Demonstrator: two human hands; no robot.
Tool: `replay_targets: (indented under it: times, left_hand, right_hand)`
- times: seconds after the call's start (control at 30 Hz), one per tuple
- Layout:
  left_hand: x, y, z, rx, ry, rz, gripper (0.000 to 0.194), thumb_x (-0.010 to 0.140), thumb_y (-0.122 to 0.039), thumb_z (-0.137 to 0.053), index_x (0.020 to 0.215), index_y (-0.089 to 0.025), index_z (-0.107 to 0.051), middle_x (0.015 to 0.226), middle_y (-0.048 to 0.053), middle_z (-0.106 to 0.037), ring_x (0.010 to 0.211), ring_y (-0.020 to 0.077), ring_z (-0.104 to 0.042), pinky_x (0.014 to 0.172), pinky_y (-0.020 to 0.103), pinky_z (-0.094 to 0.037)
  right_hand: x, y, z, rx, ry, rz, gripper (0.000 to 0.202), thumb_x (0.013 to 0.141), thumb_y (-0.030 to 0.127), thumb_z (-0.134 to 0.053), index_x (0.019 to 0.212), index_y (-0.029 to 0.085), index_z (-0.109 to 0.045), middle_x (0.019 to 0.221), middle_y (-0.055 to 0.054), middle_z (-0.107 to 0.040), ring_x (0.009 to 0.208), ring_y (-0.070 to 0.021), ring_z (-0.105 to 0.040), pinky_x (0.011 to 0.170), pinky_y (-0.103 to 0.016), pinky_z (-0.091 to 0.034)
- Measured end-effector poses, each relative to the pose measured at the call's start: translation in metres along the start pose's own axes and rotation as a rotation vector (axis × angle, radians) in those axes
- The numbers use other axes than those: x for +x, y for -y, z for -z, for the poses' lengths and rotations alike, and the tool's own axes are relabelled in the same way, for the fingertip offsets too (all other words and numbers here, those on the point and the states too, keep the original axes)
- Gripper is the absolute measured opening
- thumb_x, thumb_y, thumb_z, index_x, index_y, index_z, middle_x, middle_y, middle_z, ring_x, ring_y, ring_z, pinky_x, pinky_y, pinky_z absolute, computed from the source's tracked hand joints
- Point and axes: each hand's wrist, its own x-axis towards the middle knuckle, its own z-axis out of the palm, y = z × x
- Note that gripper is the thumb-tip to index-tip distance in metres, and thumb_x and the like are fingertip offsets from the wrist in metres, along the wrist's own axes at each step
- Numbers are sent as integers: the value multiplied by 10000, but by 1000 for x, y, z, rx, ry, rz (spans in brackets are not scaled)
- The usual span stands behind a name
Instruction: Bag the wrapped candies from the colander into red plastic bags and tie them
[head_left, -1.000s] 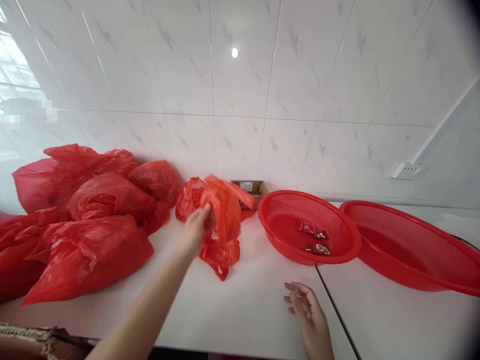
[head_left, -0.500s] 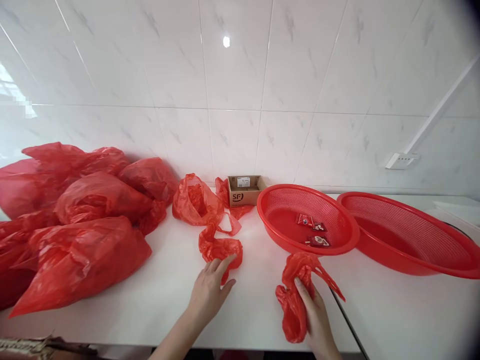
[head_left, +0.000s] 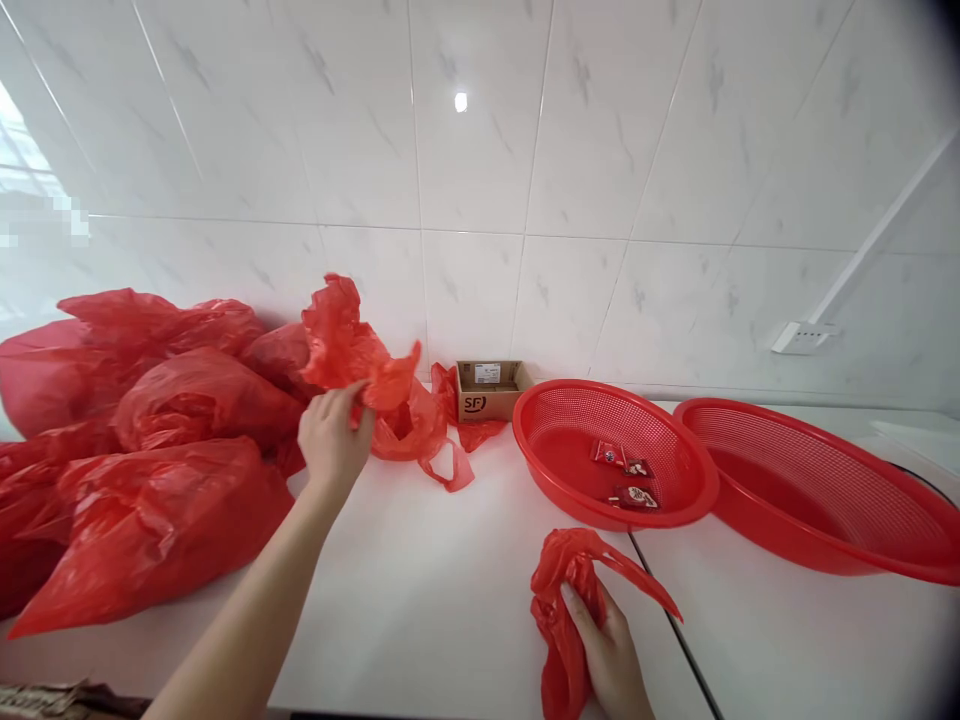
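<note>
My left hand [head_left: 335, 432] is closed on a crumpled red plastic bag [head_left: 346, 345], lifted near the wall. Behind and below that bag, another red plastic bag [head_left: 411, 432] stands on the table, partly hidden, with a loose handle loop lying to its right. Low in the view, my right hand [head_left: 606, 645] grips a second crumpled red plastic bag [head_left: 564, 590], whose thin handle stretches toward the right. Just beyond my right hand is a red mesh basket [head_left: 551, 485] holding a few small wrapped packets [head_left: 636, 497].
Several filled red bags [head_left: 165, 520] are heaped on the left. A small cardboard box [head_left: 487, 405] stands against the tiled wall. Another red basket [head_left: 806, 555] is on the right, below a wall socket [head_left: 804, 338]. A dark seam [head_left: 694, 665] runs between white tabletops.
My left hand has picked up the crumpled bag from the table and carried it up and left. My right hand, still holding its bag, has shifted slightly left and toward me.
</note>
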Motion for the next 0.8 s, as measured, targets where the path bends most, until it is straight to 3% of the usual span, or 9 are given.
replay_targets:
  times: [0.13,0.23,0.33,0.43,0.5,0.6,0.67,0.8]
  left_hand:
    - [12,12,-46,52,235,-51,369,779,-212,-551,1116,-131,-681,928,194,-679,959,376,-598,823,480,-432]
    - [0,17,-63,77,262,-47,504,835,-210,-465,1318,-97,-554,990,241,-651,996,412,-574,844,557,-398]
    - [-33,6,-60,79,213,-78,566,917,-259,-359,1466,-121,-354,1138,229,-591,1090,378,-525,949,557,-339]
    - [-90,-21,-49,-102,197,-166,515,946,-341,-373,1436,-183,-394,1233,171,-547,1126,320,-505,1007,502,-335]
    - [-133,-45,-43,-428,328,-229,518,929,-402,-447,1406,-204,-409,1222,143,-552,1110,282,-528,979,458,-399]
    - [-181,-73,-34,-813,631,-157,574,923,-434,-491,1446,-284,-306,1327,100,-505,1182,223,-519,959,385,-464]
    - [-192,-81,-30,-914,668,-88,571,922,-435,-501,1441,-306,-301,1398,87,-458,1228,217,-494,976,385,-464]
    - [-183,-71,-26,-822,528,-120,405,940,-397,-479,1332,-298,-455,1318,77,-527,1221,229,-500,1004,422,-438]
  right_hand:
    - [1,-2,-3,21,45,25,416,700,520,-754,884,155,-677,772,-72,-695,711,-245,-656,661,-350,-552]
    - [3,-5,-3,-20,58,62,417,733,532,-723,899,154,-670,772,-75,-691,699,-241,-648,657,-351,-543]
    - [3,-5,-2,-57,41,102,411,772,525,-693,954,158,-657,817,-77,-696,744,-246,-655,693,-351,-539]
    - [4,0,-3,-14,10,81,437,784,507,-692,1062,174,-635,931,-86,-705,852,-264,-665,750,-357,-540]
    - [3,5,-9,41,19,32,477,779,500,-701,1130,189,-614,993,-90,-703,923,-278,-663,776,-366,-542]
    - [-3,13,-25,90,85,-7,506,765,488,-717,1166,198,-609,1056,-92,-694,1009,-291,-648,835,-386,-536]
    - [-8,15,-37,103,106,12,516,743,486,-736,1159,203,-622,1074,-88,-689,1050,-295,-634,874,-392,-525]
    - [-14,12,-47,100,97,-2,532,723,504,-742,1149,206,-630,1018,-80,-697,1003,-304,-651,857,-415,-529]
